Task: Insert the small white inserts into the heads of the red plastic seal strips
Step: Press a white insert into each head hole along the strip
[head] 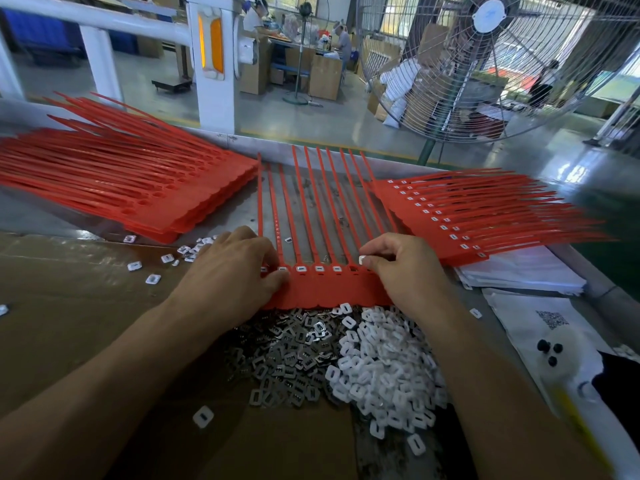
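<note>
Right hand [405, 271] pinches a small white plastic insert [363, 260] over the joined row of red plastic seal strips [329, 289] mid-bench; left hand [235, 271] presses its curled fingers on the row's left end (loose inserts heaped just nearer).

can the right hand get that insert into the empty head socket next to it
Probably yes: the right hand pinches a white insert just above the open socket on the red strip sheet, with nothing between them.
</note>
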Demonstrator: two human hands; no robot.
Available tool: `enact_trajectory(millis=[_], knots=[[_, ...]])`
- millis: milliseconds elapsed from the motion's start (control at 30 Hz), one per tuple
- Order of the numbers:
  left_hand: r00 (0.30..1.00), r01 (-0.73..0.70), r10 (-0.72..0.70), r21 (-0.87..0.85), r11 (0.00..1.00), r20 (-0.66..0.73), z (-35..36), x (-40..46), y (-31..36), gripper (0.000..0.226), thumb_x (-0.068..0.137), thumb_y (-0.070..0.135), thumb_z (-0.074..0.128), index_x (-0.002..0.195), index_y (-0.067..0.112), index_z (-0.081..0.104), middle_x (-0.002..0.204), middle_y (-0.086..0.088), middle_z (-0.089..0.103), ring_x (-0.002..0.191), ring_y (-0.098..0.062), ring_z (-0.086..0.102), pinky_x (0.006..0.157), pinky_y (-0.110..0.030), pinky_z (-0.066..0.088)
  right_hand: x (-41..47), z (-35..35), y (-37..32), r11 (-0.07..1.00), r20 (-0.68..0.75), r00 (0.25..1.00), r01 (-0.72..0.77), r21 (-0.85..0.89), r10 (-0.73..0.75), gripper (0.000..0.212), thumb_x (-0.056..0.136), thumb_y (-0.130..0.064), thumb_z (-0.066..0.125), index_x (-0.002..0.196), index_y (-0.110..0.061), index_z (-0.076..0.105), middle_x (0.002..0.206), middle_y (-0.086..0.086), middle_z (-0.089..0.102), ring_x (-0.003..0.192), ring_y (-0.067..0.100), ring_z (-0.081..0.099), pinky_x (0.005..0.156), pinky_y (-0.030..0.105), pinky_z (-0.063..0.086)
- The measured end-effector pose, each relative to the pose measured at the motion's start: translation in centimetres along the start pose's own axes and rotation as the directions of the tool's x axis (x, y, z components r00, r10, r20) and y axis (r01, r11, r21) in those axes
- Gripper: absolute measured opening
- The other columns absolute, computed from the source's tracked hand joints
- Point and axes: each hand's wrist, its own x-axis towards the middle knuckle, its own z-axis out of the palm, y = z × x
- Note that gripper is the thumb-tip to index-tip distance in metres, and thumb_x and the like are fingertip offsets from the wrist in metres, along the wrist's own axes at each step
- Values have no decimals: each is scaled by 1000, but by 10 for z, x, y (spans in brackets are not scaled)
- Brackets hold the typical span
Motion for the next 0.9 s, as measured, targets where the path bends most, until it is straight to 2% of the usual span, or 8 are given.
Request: enact_trajectory(millis=[200, 333, 467, 600, 733, 800, 900], knots=[[1000, 3, -3, -1, 1000, 6, -1, -1, 1, 29, 91, 54, 60, 111, 34, 67, 120, 8, 54, 117, -15, 49, 103, -39, 42, 2, 4, 0, 995, 16, 1000, 28, -95, -26, 7, 93, -28, 75, 93, -34, 78, 92, -23, 70, 91, -8, 63, 78, 17, 46], [1000, 1, -1, -1, 1000, 0, 0, 0, 0, 28, 91, 54, 61, 109, 34, 68, 119, 8, 55, 116, -15, 50, 102, -39, 42, 1, 5, -3, 989, 37, 998, 63, -136, -59, 9, 93, -26, 74, 98, -31, 80, 82, -28, 64, 87, -13, 60, 75, 10, 42], [1000, -2, 2, -6, 1000, -15, 0, 0, 0, 27, 90, 54, 62, 108, 34, 69, 116, 7, 56, 116, -17, 51, 102, -40, 42, 0, 4, -6, 988, 51, 998, 54, -145, -47, 11, 95, -25, 73, 100, -31, 80, 81, -28, 64, 83, -13, 60, 70, 7, 39], [1000, -1, 1, -2, 1000, -13, 1, 0, 0, 27, 90, 54, 62, 108, 34, 68, 117, 7, 55, 117, -17, 50, 102, -39, 42, -2, 5, -10, 983, 76, 996, 61, -171, -49, 13, 95, -24, 72, 104, -28, 80, 88, -23, 65, 83, -13, 56, 74, 5, 38], [1000, -1, 1, -5, 1000, -12, 1, 0, 0, 27, 90, 53, 62, 108, 34, 68, 117, 7, 55, 117, -17, 50, 103, -39, 42, -5, 3, -15, 976, 86, 995, 68, -206, -51, 16, 97, -24, 71, 108, -28, 80, 107, -14, 74, 84, -8, 58, 79, 9, 42], [1000, 0, 0, -7, 1000, -12, 0, 0, 0, 26, 91, 53, 63, 108, 34, 68, 117, 7, 55, 116, -17, 51, 103, -39, 42, -7, 2, -18, 968, 102, 993, 81, -236, -59, 19, 98, -25, 69, 113, -26, 79, 115, -11, 75, 92, -3, 59, 88, 16, 44], [1000, -2, 2, -9, 1000, -13, 0, 0, 0, 25, 91, 53, 63, 107, 34, 68, 117, 7, 55, 116, -17, 51, 102, -40, 42, -11, 1, -18, 967, 90, 994, 75, -242, -55, 28, 99, -27, 68, 126, -25, 74, 125, -8, 73, 108, 4, 63, 92, 19, 41]])
